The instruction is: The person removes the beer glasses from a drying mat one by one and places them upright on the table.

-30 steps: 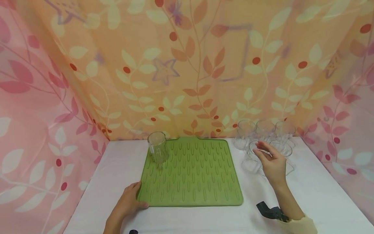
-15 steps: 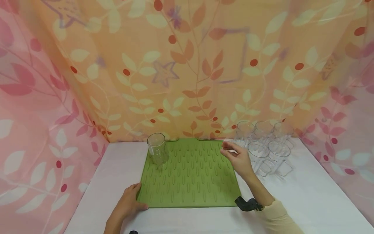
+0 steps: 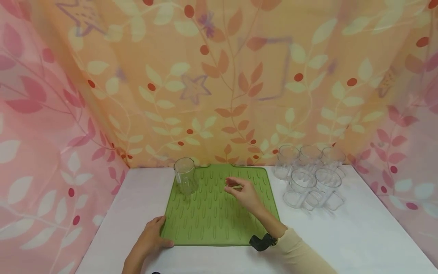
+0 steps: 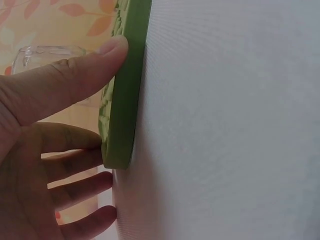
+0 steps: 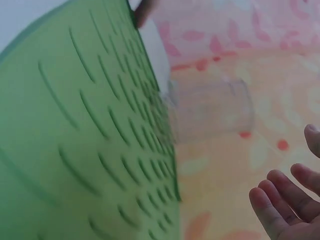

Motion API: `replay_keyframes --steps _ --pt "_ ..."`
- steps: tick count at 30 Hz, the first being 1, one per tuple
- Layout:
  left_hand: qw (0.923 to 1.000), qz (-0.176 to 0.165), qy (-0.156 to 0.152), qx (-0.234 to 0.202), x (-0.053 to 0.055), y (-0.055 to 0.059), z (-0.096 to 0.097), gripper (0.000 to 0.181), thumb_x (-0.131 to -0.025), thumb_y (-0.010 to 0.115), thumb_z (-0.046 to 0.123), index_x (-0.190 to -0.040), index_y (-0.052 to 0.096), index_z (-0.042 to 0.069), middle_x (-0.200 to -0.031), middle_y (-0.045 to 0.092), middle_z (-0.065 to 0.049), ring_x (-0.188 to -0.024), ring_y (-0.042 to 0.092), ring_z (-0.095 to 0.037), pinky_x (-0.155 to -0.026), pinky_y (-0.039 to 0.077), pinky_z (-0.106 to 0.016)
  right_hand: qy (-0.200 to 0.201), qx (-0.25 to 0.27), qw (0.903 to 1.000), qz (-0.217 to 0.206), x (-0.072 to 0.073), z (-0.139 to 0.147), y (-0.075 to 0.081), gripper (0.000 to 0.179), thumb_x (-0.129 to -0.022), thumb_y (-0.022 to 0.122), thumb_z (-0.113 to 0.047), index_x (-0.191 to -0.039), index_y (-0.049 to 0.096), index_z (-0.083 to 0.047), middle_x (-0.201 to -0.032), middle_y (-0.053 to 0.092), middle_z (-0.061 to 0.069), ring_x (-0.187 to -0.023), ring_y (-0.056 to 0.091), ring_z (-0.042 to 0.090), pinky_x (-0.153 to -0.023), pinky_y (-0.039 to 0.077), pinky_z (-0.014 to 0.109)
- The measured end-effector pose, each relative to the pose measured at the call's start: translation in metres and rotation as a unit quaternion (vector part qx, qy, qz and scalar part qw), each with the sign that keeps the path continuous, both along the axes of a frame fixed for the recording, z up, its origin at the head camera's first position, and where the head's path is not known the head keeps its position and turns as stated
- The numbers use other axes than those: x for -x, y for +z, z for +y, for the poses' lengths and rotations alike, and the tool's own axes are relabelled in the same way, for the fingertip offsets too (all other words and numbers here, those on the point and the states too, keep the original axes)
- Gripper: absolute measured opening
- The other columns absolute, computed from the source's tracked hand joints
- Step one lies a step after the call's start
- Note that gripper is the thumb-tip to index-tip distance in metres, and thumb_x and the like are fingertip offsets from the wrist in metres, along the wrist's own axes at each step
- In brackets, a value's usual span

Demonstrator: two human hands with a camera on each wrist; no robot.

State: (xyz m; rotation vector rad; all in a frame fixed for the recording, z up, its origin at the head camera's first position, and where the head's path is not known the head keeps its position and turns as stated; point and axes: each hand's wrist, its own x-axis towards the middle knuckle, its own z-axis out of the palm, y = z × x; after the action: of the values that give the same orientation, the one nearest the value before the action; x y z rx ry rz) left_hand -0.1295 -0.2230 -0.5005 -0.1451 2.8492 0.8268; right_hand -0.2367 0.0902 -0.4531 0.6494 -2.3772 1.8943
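A green drying mat [image 3: 219,224] with raised oblong ridges lies on the white table. My left hand [image 3: 150,234] holds its front left corner, the thumb along the front edge and the fingers at the left side; the left wrist view shows this thumb [image 4: 75,82] on the mat's rim. Over the middle of the mat is my right hand [image 3: 245,195], its fingers loosely bent with nothing between them. One clear glass [image 3: 186,182] stands at the mat's back left corner. In the right wrist view, my right hand [image 5: 287,202] is apart from that glass [image 5: 212,107].
Several clear glass mugs [image 3: 302,179] with handles stand in two rows on the table, right of the mat. Patterned cloth [image 3: 239,87] hangs behind the table, with pink cloth [image 3: 51,152] along the left side and more at the right.
My right hand has moved left from above the glass mugs to over the middle of the mat, holding nothing. My left hand has stayed at the mat's corner.
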Motion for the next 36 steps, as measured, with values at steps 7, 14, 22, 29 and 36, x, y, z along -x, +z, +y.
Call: replay_keyframes --steps 7,14,22,29,36 --pt "1.0000 0.000 -0.002 0.002 0.000 -0.001 -0.002 0.103 -0.060 0.091 0.025 -0.141 0.040 -0.011 -0.142 0.044 -0.030 -0.132 0.038 -0.051 -0.108 0.034 -0.065 0.049 -0.032 0.9982 -0.006 0.002 -0.047 -0.012 0.036 -0.090 0.070 -0.018 -0.121 0.066 0.000 -0.111 0.069 0.021 -0.100 0.067 0.029 -0.082 0.057 0.023" --pt "0.9999 0.012 -0.008 0.005 0.000 0.000 0.000 0.102 -0.059 0.091 0.025 -0.141 0.041 -0.011 -0.142 0.045 -0.030 -0.132 0.039 -0.051 -0.108 0.035 -0.064 0.062 -0.031 0.9976 0.003 0.007 -0.082 -0.018 0.036 -0.090 0.070 -0.016 -0.120 0.066 0.003 -0.110 0.069 0.023 -0.099 0.068 0.031 -0.083 0.059 0.029" --pt "0.9997 0.022 -0.010 0.003 -0.002 0.000 -0.001 0.101 -0.059 0.091 0.024 -0.140 0.041 -0.012 -0.141 0.046 -0.030 -0.131 0.040 -0.052 -0.106 0.036 -0.064 0.067 -0.003 0.9977 -0.005 0.011 -0.109 -0.028 0.036 -0.088 0.071 -0.013 -0.118 0.065 0.007 -0.112 0.069 0.024 -0.103 0.067 0.036 -0.087 0.059 0.035" --pt "0.9995 0.024 -0.016 0.011 -0.001 0.001 -0.001 0.101 -0.058 0.091 0.024 -0.139 0.042 -0.012 -0.140 0.047 -0.031 -0.130 0.041 -0.051 -0.106 0.038 -0.063 0.068 0.015 0.9975 -0.016 0.013 -0.125 -0.034 0.032 -0.089 0.070 -0.009 -0.115 0.066 0.009 -0.107 0.071 0.023 -0.101 0.068 0.035 -0.084 0.058 0.024" --pt "0.9995 0.026 -0.016 0.006 -0.001 0.000 0.000 0.102 -0.058 0.091 0.024 -0.139 0.042 -0.012 -0.140 0.047 -0.031 -0.130 0.041 -0.052 -0.105 0.038 -0.064 0.055 0.037 0.9973 -0.033 0.014 -0.133 -0.041 0.026 -0.090 0.067 -0.005 -0.110 0.067 0.012 -0.105 0.072 0.024 -0.098 0.070 0.035 -0.079 0.058 0.021"
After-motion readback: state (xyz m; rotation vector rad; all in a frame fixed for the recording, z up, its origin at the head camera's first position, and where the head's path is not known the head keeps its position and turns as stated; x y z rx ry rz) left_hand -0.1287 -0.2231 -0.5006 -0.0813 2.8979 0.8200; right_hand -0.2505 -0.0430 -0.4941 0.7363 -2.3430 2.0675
